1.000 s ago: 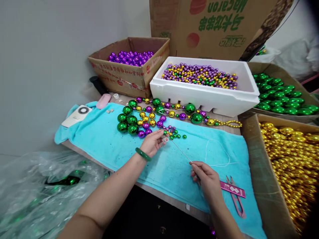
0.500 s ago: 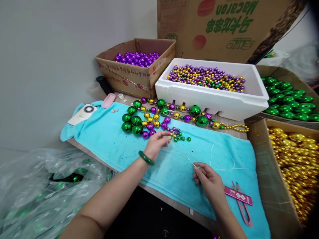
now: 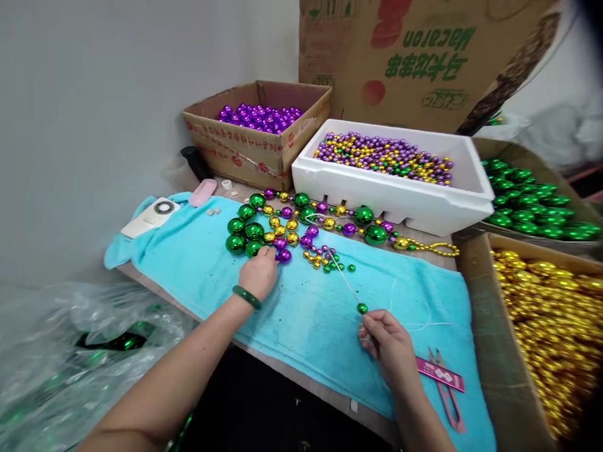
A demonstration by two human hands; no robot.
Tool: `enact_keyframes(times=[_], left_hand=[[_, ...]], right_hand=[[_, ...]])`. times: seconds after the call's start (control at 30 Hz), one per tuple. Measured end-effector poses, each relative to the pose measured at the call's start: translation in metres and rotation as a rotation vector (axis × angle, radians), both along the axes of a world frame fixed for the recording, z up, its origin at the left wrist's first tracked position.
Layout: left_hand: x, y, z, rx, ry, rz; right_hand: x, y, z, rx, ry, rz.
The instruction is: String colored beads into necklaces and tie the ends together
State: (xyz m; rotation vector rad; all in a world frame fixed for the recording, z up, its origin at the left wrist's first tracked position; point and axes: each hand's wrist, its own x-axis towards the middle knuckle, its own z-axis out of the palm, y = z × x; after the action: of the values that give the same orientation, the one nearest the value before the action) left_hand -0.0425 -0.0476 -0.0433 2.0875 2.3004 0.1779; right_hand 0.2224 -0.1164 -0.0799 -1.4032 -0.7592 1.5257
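Note:
My right hand (image 3: 389, 339) pinches a long thin needle (image 3: 346, 280) that points up and left. A small green bead (image 3: 362, 308) sits on the needle just in front of my fingertips. White thread (image 3: 426, 325) lies in a loose loop on the towel, to the right. My left hand (image 3: 259, 273), with a green bangle (image 3: 247, 296) at the wrist, has its fingers closed at the loose beads, over a purple bead mostly hidden by them. Large green beads (image 3: 235, 243), gold beads (image 3: 292, 238) and another purple bead (image 3: 283, 256) lie around those fingertips. Small mixed beads (image 3: 325, 262) lie near the needle's tip.
A turquoise towel (image 3: 301, 333) covers the tabletop. Along the back lies a strung bead necklace (image 3: 375, 235), before a white foam box (image 3: 391, 194) and a carton (image 3: 235, 147) of purple beads. Pink thread snips (image 3: 450, 402) lie right, beside a carton (image 3: 499, 339) of gold beads.
My left hand has moved left from the small beads to the larger ones. A green bead has slid down the needle to my right fingertips. The view has shifted slightly.

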Motion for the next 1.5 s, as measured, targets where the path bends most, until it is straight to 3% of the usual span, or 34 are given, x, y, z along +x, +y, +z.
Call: enact_keyframes(times=[0.17, 0.27, 0.37, 0.47, 0.53, 0.6, 1.5], left_hand=[[0.0, -0.001, -0.003, -0.078, 0.034, -0.062], [-0.001, -0.002, 0.003, -0.049, -0.188, -0.073], [0.003, -0.003, 0.014, -0.002, -0.799, 0.001], [0.013, -0.001, 0.026, -0.131, -1.564, 0.176], [0.021, 0.002, 0.03, -0.194, -1.862, 0.296], [0.026, 0.005, 0.031, -0.201, -1.988, 0.371], [0.026, 0.007, 0.026, -0.15, -1.994, 0.252]], right_hand=[[-0.009, 0.002, 0.006, 0.035, 0.004, 0.007], [-0.012, 0.002, 0.009, 0.051, -0.005, -0.012], [-0.01, 0.0, 0.011, 0.082, -0.017, -0.018], [-0.009, -0.003, 0.012, 0.109, -0.036, 0.0], [-0.009, -0.005, 0.012, 0.117, -0.056, 0.023], [-0.01, -0.006, 0.013, 0.118, -0.079, 0.041], [-0.017, -0.008, 0.025, 0.125, -0.137, -0.003]])
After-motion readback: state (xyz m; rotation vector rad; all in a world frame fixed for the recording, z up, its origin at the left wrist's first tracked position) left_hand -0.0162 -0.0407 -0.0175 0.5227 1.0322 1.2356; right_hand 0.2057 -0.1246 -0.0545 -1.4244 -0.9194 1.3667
